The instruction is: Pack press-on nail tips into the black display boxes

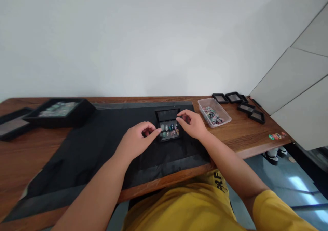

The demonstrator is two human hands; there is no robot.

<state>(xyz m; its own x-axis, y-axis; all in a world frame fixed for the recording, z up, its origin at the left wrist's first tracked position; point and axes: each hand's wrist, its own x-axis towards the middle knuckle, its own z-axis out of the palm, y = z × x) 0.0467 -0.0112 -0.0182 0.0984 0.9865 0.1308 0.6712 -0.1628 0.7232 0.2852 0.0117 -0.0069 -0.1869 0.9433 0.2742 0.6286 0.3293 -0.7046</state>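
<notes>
A small black nail case [168, 138] lies on the black mat with its lid [167, 115] tipped up at the back. Inside sit two rows of press-on nails [166, 127] in pale, teal, purple and orange tones. My left hand [139, 139] is at the case's left edge, its fingers curled and its thumb resting on the rim. At the right side, my right hand [192, 123] has thumb and index finger nearly together beside the lid's lower corner. Whatever may be between those two fingertips is too small to make out.
A clear plastic tub [225, 118] of small nail packets stands right of the mat [102, 149]. Several black cases [246, 107] lie at the far right. On the left are a black box [82, 113] with packets and a black tray [15, 123]. The wall [153, 46] borders the back.
</notes>
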